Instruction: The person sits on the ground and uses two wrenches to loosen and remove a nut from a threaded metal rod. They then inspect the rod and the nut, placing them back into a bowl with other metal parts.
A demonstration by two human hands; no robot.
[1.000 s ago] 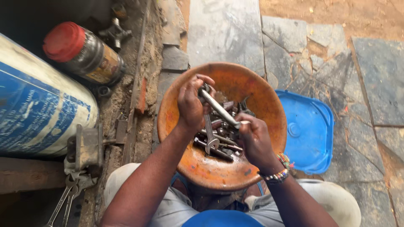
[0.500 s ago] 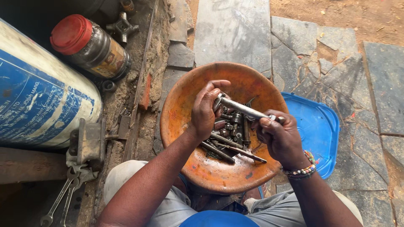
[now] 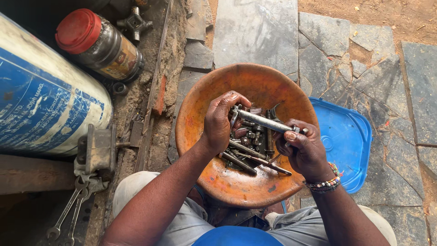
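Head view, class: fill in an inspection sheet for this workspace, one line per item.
Surface: grey stone paving, cracked, with sandy soil beside it.
Job's things: long metal bolt held over orange bowl of bolts and rods.
Clutter: blue lid, red-capped jar, blue-and-white drum, spanners.
Grips: left hand and right hand each hold one end of the bolt.
Cables: nothing seen.
Surroundings: bare earth at top right.

Single head-worn view, looking almost straight down from above the seated person's lap, close range. Orange bowl (image 3: 218, 182) sits centre frame between the knees; blue drum (image 3: 41, 100) at left edge, stone paving (image 3: 259, 32) across top and right.
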